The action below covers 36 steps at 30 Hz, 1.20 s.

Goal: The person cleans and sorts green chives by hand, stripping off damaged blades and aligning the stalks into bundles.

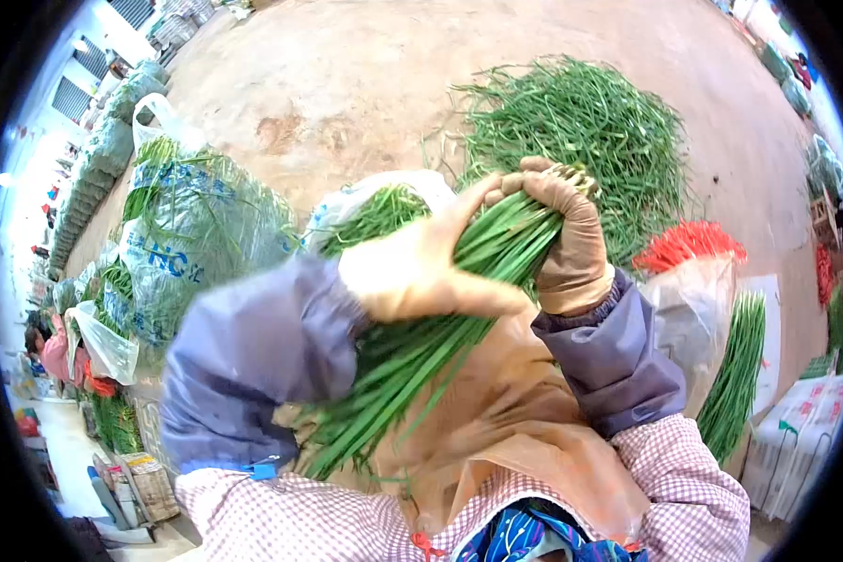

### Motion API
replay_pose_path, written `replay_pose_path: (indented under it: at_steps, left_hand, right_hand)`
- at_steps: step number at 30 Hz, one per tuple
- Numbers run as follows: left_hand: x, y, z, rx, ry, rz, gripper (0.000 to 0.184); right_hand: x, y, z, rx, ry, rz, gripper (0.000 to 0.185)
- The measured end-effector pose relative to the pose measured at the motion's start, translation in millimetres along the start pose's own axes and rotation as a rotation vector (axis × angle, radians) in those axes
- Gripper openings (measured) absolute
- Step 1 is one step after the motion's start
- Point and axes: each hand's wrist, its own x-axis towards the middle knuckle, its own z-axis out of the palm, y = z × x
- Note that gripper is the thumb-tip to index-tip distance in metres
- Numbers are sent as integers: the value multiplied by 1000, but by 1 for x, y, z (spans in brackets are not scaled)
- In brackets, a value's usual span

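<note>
A bunch of long green stalks lies slanted across my lap, its pale cut ends up at the right. My right hand, in a tan glove, wraps round the bunch near those ends. My left hand, gloved and blurred by motion, is over the middle of the bunch with its thumb and fingers spread apart. Whether its palm touches the stalks is hidden. A brown apron lies beneath the bunch.
A heap of loose green stalks lies on the floor ahead. Filled plastic bags stand at the left. At the right are red ties, a finished-looking green bunch and a white package. A person is at the far left.
</note>
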Motion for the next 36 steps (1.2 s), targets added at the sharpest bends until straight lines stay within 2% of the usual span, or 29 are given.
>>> replay_pose_path:
  at_steps: [1,2,3,4,6,7,8,9,10,11,12,13,14,15,16,18,19,21,22,23,24,25,26,27,32,33,34,35,36]
  left_hand:
    - [-12,-15,20,-197,-13,-71,115]
    - [-30,-42,38,56,14,-1,110]
    - [-49,-39,64,-384,-67,-171,104]
    - [-65,-47,78,-322,-172,-248,98]
    - [-108,-54,120,-353,-3,-274,83]
    - [-127,-59,130,-433,-131,-375,76]
    - [-143,-53,126,-323,-297,-579,66]
    - [-164,-64,122,-58,-366,-658,61]
    - [-177,-66,111,9,-325,-716,59]
    - [-184,-60,94,51,-105,-491,63]
    - [-192,-53,77,-82,148,-645,66]
    - [-185,-34,63,-43,417,-570,66]
    - [-176,-24,50,143,624,-360,74]
    - [-154,-1,43,101,743,-194,89]
    - [-134,13,38,193,765,-86,102]
    - [-84,14,47,244,620,111,104]
    - [-60,1,54,318,456,72,112]
    - [-11,-34,89,179,299,86,120]
    - [3,-40,107,-7,213,37,123]
    - [11,-51,125,-459,90,20,122]
    - [14,-57,134,-482,11,2,116]
    - [10,-64,147,-529,36,-32,102]
    - [7,-65,154,-532,2,-62,96]
    - [4,-65,159,-535,-28,-93,91]
    - [-7,-72,184,-957,-24,-309,73]
    - [-8,-76,185,-1045,-50,-351,68]
    - [-6,-80,189,-1026,-22,-233,59]
    - [-10,-79,187,-1083,28,-333,56]
    - [-17,-73,183,-1135,80,-433,53]
  right_hand:
    - [-9,0,-13,-61,70,-49,25]
    - [-20,-2,-18,-74,137,-49,27]
    - [-26,-10,-30,-143,141,-35,29]
    - [-26,-16,-46,-200,137,-19,31]
    - [-31,-30,-65,-281,124,3,34]
    - [-33,-36,-69,-285,127,16,34]
    - [-31,-41,-75,-330,129,7,33]
    - [-30,-44,-81,-378,127,0,33]
    - [-33,-45,-77,-407,142,1,31]
    - [-32,-45,-80,-435,137,-5,30]
    - [-33,-44,-80,-445,132,9,30]
    - [-33,-43,-79,-456,126,21,30]
    - [-32,-41,-78,-461,107,9,30]
    - [-32,-37,-78,-466,90,-2,31]
    - [-36,-36,-69,-493,106,-5,31]
    - [-38,-33,-61,-478,67,-2,30]
    - [-39,-32,-58,-463,65,-8,29]
    - [-39,-34,-58,-423,101,-2,27]
    - [-39,-39,-61,-423,113,0,27]
    - [-39,-44,-65,-417,127,1,27]
    - [-39,-49,-71,-406,179,-8,27]
    - [-41,-53,-74,-345,203,-7,25]
    - [-39,-55,-79,-320,227,-38,23]
    - [-37,-54,-86,-293,249,-66,21]
    - [-18,-38,-98,-238,335,-41,11]
    - [-16,-34,-102,-245,330,-32,13]
    - [-15,-33,-104,-246,287,18,16]
    - [-13,-33,-105,-249,242,64,20]
    - [-13,-34,-105,-113,147,126,23]
